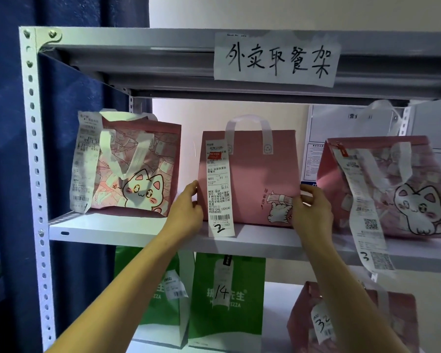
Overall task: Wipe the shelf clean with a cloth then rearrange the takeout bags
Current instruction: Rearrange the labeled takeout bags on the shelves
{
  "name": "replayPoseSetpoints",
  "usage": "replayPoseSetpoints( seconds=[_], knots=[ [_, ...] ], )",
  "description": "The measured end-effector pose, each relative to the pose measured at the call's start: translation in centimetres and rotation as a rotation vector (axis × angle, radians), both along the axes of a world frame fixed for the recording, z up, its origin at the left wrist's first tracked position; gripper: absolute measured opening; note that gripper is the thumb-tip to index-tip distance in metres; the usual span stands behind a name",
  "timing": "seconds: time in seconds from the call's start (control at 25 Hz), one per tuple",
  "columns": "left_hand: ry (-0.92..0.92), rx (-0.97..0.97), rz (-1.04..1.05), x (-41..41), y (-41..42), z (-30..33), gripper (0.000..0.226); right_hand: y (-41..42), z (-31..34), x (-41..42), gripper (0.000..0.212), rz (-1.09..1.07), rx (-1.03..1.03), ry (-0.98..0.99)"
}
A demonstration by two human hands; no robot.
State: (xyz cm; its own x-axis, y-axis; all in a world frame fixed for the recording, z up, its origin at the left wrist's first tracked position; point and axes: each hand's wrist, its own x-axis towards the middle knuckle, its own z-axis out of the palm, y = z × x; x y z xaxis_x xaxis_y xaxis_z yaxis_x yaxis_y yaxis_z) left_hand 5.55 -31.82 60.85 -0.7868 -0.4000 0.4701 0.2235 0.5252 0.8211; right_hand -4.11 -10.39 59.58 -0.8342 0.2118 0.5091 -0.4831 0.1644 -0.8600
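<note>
A plain pink takeout bag (255, 174) with white handles and a receipt marked 2 stands upright in the middle of the white shelf (127, 229). My left hand (186, 212) holds its left edge and my right hand (312, 211) holds its right edge, fingers curled onto the bag's sides. A pink cat-print bag (138, 171) with a long receipt stands to the left. Another pink cat-print bag (397, 189), its receipt marked 3, stands to the right. No cloth is in view.
A paper sign (278, 58) with handwritten characters hangs from the upper shelf. Below stand two green bags (224, 296), one marked 14, and a pink bag (313, 324). A blue curtain (8, 149) hangs left of the perforated shelf post (35, 149).
</note>
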Motion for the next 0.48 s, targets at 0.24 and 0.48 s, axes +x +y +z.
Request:
replayPoseSetpoints(
  seconds=[0.24, 0.48],
  knots=[
    [-0.024, -0.009, -0.007, 0.7, 0.5, 0.5, 0.056, 0.5, 0.4, 1.2, 0.035, 0.000, 0.055, -0.012],
    [-0.006, -0.069, 0.037, 1.7, 1.6, 0.5, 0.055, 1.1, 0.2, 2.9, 0.041, -0.009, 0.116, -0.032]
  ],
)
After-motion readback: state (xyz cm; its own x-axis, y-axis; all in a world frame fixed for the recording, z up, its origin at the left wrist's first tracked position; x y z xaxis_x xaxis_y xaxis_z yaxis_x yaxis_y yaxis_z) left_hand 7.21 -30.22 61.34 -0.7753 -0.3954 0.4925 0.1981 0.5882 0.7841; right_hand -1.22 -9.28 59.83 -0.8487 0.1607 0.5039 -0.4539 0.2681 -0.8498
